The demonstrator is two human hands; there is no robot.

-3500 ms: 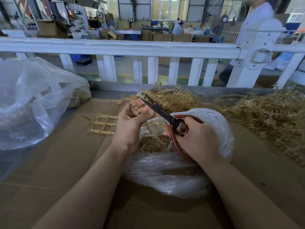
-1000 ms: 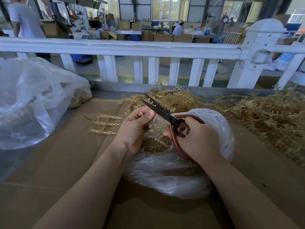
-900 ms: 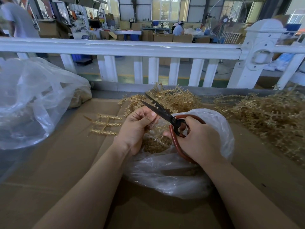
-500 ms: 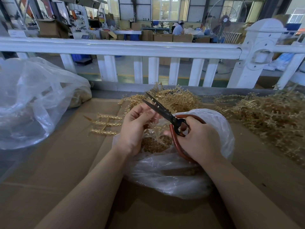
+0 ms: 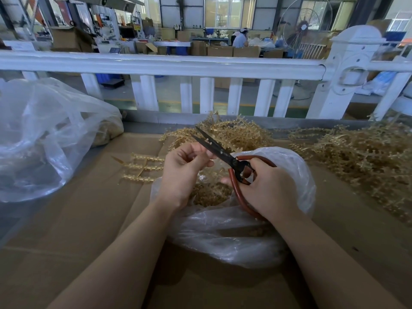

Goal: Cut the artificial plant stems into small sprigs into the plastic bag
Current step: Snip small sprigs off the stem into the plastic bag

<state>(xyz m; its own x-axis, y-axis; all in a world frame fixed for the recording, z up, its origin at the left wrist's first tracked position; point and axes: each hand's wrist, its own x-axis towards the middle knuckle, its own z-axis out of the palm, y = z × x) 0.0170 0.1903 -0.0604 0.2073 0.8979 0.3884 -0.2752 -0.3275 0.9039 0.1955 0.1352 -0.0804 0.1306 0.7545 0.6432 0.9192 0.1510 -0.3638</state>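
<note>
The plastic bag (image 5: 234, 230) holds a heap of cut gold sprigs (image 5: 209, 194). Above its mouth, the left hand (image 5: 185, 168) pinches a stem; the right hand (image 5: 265, 188) grips red-handled scissors (image 5: 223, 152), blades parted. Uncut stems (image 5: 356, 159) lie beyond it.

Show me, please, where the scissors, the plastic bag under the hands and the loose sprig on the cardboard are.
scissors (image 5: 219, 150), head view, on the dark blades.
plastic bag (image 5: 225, 237), head view, on its near wall.
loose sprig (image 5: 142, 167), head view, on its middle branch.

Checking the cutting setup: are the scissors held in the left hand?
No, the right hand grips the scissors by their red handles.
</note>
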